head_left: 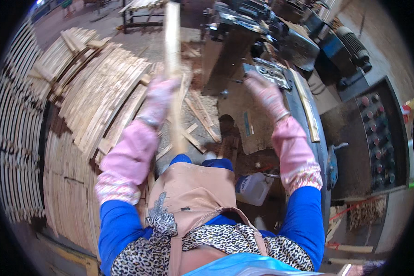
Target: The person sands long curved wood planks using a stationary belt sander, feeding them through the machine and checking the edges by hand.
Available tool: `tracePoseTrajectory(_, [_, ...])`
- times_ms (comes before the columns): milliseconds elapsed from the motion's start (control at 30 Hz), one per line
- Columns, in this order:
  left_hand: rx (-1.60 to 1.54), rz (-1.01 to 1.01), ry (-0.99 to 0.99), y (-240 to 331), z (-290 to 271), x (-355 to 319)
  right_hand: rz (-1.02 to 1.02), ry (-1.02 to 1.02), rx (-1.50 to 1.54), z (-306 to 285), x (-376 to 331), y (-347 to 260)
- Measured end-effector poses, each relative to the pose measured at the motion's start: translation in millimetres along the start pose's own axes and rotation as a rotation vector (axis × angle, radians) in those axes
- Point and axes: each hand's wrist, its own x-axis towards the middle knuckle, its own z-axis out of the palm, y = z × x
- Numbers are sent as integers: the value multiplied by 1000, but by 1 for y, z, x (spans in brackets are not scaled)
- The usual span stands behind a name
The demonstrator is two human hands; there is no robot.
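Note:
My left hand [161,96], in a pale pink knit glove, is closed around a long wooden slat [172,41]. The slat stands almost lengthwise in front of me and looks slightly blurred; its near end is above my knees. My right hand [266,95], gloved the same way, is raised at the machine [232,60] on the right, close to a metal plate with fittings [271,72]. Its fingers are blurred, so whether they grip anything does not show. Another wooden strip [305,103] lies along the machine's dark edge, right of that hand.
Stacked slats [101,87] fill the left side, beside a tall pile [18,138]. Loose offcuts [200,115] lie on the floor ahead. A white plastic jug [254,188] stands beneath the machine. On the right are a button panel [377,138] and a motor [352,46].

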Motion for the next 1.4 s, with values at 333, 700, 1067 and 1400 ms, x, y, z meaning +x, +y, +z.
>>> tracePoseTrajectory(333, [1292,379,-17,-33,-71,27,439,72,-77,-121,-148,-83])
tracePoseTrajectory(700, [1809,-176,220,-65,-214,30,601,173,-820,-211,-177,21])
tracePoseTrajectory(1067, [1877,-192,293,-75,-227,24,554,125,-1022,-191,-162,-8])
tracePoseTrajectory(1400, [1841,-75,294,-84,-252,30,739,59,-1052,-207,-331,-97])
